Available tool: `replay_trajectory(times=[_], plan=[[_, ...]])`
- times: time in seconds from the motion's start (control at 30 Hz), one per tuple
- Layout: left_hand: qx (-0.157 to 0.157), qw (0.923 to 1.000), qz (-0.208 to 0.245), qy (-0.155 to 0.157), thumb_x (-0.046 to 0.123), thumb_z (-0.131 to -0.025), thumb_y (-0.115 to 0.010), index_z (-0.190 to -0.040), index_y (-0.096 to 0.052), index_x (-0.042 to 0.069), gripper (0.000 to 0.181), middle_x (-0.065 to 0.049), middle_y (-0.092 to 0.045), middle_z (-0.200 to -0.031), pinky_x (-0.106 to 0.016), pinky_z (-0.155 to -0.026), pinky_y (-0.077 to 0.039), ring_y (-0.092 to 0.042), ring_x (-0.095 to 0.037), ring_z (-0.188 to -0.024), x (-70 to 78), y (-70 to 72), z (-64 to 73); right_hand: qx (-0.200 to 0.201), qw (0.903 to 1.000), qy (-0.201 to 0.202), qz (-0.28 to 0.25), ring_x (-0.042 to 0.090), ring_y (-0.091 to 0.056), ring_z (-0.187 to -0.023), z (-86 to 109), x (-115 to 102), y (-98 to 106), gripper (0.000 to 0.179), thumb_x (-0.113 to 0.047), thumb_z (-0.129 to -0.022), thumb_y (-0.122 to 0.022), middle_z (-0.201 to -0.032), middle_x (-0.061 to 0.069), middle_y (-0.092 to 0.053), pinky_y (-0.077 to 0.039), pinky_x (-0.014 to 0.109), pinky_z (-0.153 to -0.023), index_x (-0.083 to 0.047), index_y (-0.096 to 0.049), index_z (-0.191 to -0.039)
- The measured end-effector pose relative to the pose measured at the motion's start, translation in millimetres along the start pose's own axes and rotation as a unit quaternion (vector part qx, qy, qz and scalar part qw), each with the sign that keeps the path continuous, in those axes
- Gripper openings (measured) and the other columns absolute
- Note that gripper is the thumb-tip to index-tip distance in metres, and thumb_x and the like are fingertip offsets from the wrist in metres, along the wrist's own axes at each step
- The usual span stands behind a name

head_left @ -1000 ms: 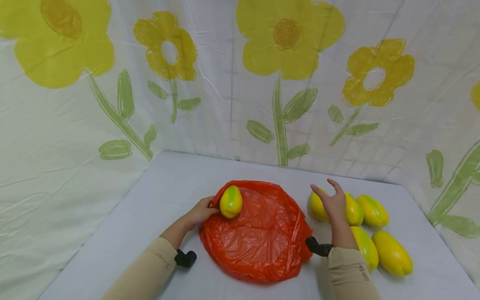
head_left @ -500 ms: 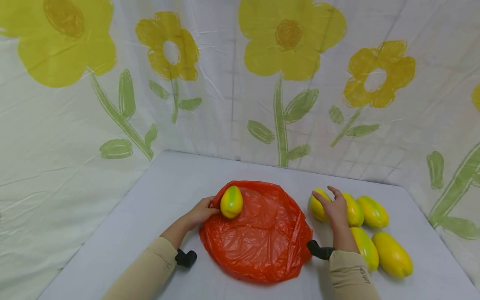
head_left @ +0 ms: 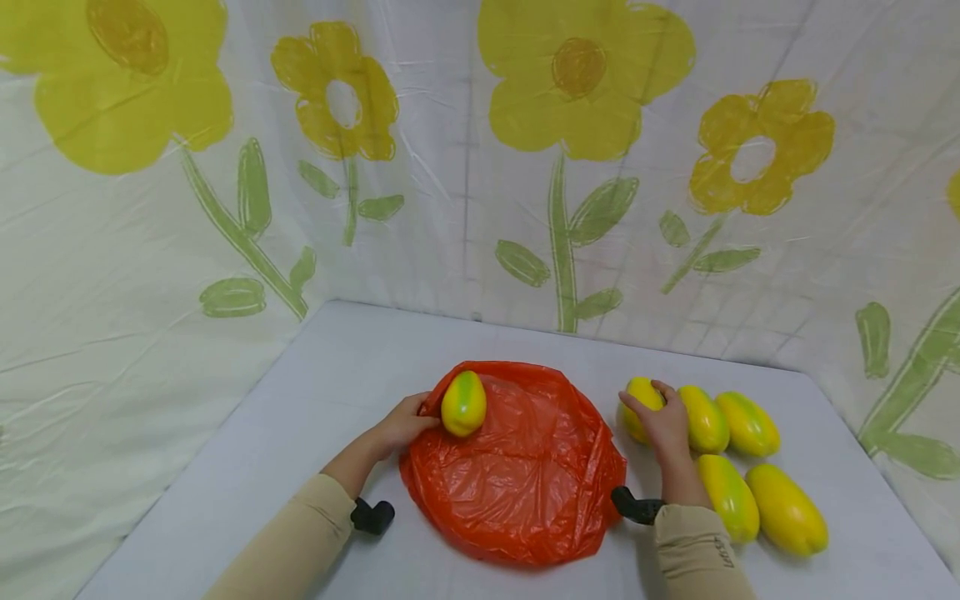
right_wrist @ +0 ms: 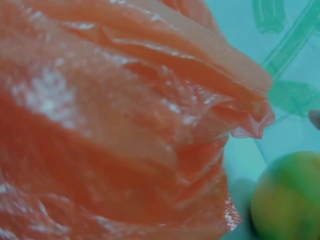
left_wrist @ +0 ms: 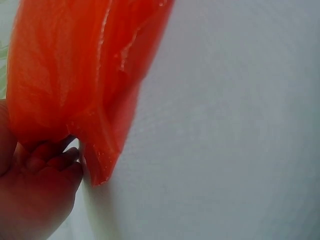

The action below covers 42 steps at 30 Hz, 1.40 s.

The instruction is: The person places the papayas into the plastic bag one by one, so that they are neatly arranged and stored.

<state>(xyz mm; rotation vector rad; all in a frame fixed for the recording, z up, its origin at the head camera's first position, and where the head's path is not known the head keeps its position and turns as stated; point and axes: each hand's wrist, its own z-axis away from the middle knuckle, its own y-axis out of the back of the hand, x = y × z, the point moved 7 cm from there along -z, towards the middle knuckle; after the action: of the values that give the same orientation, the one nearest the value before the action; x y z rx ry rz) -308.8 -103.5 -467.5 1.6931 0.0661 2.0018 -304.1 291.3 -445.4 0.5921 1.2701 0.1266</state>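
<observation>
A red plastic bag (head_left: 525,483) lies spread on the white table with its mouth open. My left hand (head_left: 403,427) grips its left rim; in the left wrist view the fingers (left_wrist: 55,162) hold the red film (left_wrist: 60,75) from below. One yellow papaya (head_left: 463,404) with a green streak rests in the bag's upper left. To the right, my right hand (head_left: 667,421) is over another papaya (head_left: 643,396), thumb on one side and fingers on the other, spread apart. The right wrist view shows a fingertip (right_wrist: 315,119) above a papaya (right_wrist: 290,200), with a gap between them.
Several more papayas lie at the right: a papaya (head_left: 705,419) beside the right hand, another papaya (head_left: 750,425) past it, a papaya (head_left: 729,500) near the right sleeve and a papaya (head_left: 787,510) at the outer right. A flowered curtain (head_left: 427,167) hangs behind the table (head_left: 360,358).
My right hand has come down to the papaya nearest the bag, its thumb and fingers now at the fruit's sides. The left hand and the bag have stayed in place.
</observation>
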Motion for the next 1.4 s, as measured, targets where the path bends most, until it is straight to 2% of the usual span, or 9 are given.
replay_trajectory(times=[0.23,0.43,1.07,1.4], plan=[[-0.004,1.0,0.0,-0.004,0.008,-0.092,-0.049,-0.13,-0.049,0.005,0.038,-0.013,-0.057,-0.121,-0.036,-0.085,-0.055,-0.059,-0.019,-0.094,1.0,0.2,0.6,0.009,1.0,0.001,0.0,0.039,-0.028,-0.129,-1.4,6.3,-4.3,0.086,-0.036,-0.084,-0.065,-0.151,0.021,-0.02,-0.027,0.058,-0.108,-0.011,-0.014,-0.149],[-0.006,0.9999,0.004,-0.011,0.008,-0.092,-0.049,-0.13,-0.049,0.006,0.038,-0.013,-0.057,-0.121,-0.036,-0.084,-0.055,-0.058,-0.019,-0.094,0.0,0.0,-1.1,0.022,0.9993,0.028,-0.005,0.04,-0.029,-0.128,-1.3,6.6,-5.9,0.086,-0.028,-0.084,-0.065,-0.149,0.024,-0.021,-0.026,0.058,-0.108,-0.007,-0.013,-0.149],[-0.004,0.9999,0.005,-0.012,0.009,-0.092,-0.05,-0.13,-0.049,0.006,0.038,-0.013,-0.057,-0.122,-0.037,-0.086,-0.054,-0.058,-0.019,-0.096,1.3,0.6,-0.1,0.021,0.9997,0.0,-0.015,0.039,-0.029,-0.127,-2.3,9.2,-8.3,0.084,-0.028,-0.086,-0.062,-0.149,0.023,-0.02,-0.028,0.058,-0.107,-0.01,-0.01,-0.149],[-0.006,0.9999,0.002,-0.014,0.008,-0.092,-0.049,-0.128,-0.05,0.006,0.036,-0.011,-0.058,-0.12,-0.036,-0.085,-0.055,-0.058,-0.017,-0.094,-1.9,1.0,-3.5,0.036,0.999,0.009,-0.027,0.038,-0.031,-0.125,0.1,-4.2,-6.1,0.08,-0.028,-0.086,-0.061,-0.149,0.021,-0.024,-0.031,0.057,-0.106,-0.011,-0.014,-0.149]])
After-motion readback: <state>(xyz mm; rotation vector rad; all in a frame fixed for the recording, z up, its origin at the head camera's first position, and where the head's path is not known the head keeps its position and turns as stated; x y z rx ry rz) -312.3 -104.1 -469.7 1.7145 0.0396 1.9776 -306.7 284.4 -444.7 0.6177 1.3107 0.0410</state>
